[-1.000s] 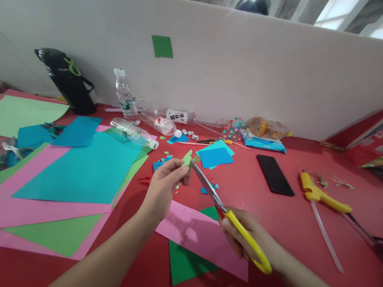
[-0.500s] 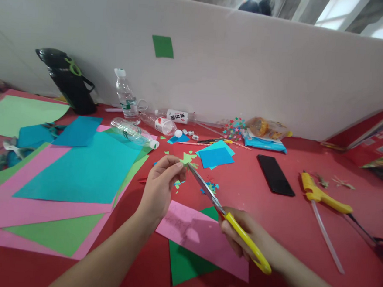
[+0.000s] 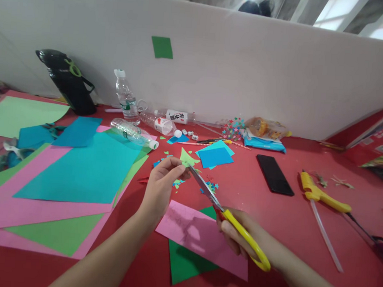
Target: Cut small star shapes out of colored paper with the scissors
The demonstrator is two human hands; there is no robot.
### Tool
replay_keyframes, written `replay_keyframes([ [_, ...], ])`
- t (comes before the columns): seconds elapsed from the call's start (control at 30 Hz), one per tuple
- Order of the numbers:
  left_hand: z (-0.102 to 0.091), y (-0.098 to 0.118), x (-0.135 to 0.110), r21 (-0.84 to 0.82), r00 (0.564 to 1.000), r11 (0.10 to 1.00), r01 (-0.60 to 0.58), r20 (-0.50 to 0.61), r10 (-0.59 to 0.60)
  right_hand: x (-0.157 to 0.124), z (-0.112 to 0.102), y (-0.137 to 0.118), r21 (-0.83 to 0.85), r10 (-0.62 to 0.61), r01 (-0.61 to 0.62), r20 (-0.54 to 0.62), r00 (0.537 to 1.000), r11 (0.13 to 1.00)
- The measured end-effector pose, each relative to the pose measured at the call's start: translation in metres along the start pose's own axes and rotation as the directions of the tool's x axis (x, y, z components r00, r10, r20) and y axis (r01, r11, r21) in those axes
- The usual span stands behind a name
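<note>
Between the thumb and fingers of my left hand (image 3: 164,181) is a small piece of light green paper (image 3: 187,156), with pointed corners sticking up. My right hand (image 3: 242,232) grips yellow-handled scissors (image 3: 234,225), their blade tips at the paper's lower right edge. Below the hands, a pink paper strip (image 3: 204,238) with faint pencil marks lies over a dark green sheet (image 3: 189,266). Small blue and green paper cuttings (image 3: 210,187) are scattered on the red table behind the scissors.
Large coloured sheets (image 3: 85,166) cover the left side, with pliers (image 3: 14,148) on them. Plastic bottles (image 3: 129,132) and a black flask (image 3: 67,82) are near the white partition. At right lie a phone (image 3: 274,174) and a yellow glue gun (image 3: 322,194). Blue paper squares (image 3: 216,157) lie ahead.
The light green paper has turned slightly in my left fingers, and more of it shows upright. The scissors have shifted a little, their tips staying at the paper.
</note>
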State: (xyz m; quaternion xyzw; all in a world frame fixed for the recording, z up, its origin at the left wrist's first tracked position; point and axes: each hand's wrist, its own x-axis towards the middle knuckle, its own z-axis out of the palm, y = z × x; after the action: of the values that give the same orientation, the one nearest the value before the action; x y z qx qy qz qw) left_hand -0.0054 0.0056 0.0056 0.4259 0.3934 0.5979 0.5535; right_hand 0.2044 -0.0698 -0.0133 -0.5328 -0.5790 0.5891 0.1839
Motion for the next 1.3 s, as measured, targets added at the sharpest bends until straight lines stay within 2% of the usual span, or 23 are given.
replay_keyframes([
  [0.43,-0.003,0.001,0.004,0.007,0.998,1.0,0.018,0.057,-0.018,-0.002,-0.001,-0.006,0.002,-0.022,0.022,0.005,1.0,1.0],
  [0.63,-0.004,0.001,0.006,-0.003,0.997,1.0,0.026,0.068,-0.025,-0.001,-0.001,-0.001,0.084,-0.028,0.027,0.01,1.0,0.996],
  [0.97,-0.004,-0.001,0.003,-0.019,0.995,0.999,0.042,0.089,-0.04,0.0,-0.002,0.005,0.108,-0.061,0.059,0.016,0.998,0.992],
  [1.3,-0.001,0.005,0.002,0.086,1.0,0.996,0.002,0.026,-0.005,-0.002,-0.002,-0.002,0.1,-0.063,0.061,0.013,0.998,0.993],
])
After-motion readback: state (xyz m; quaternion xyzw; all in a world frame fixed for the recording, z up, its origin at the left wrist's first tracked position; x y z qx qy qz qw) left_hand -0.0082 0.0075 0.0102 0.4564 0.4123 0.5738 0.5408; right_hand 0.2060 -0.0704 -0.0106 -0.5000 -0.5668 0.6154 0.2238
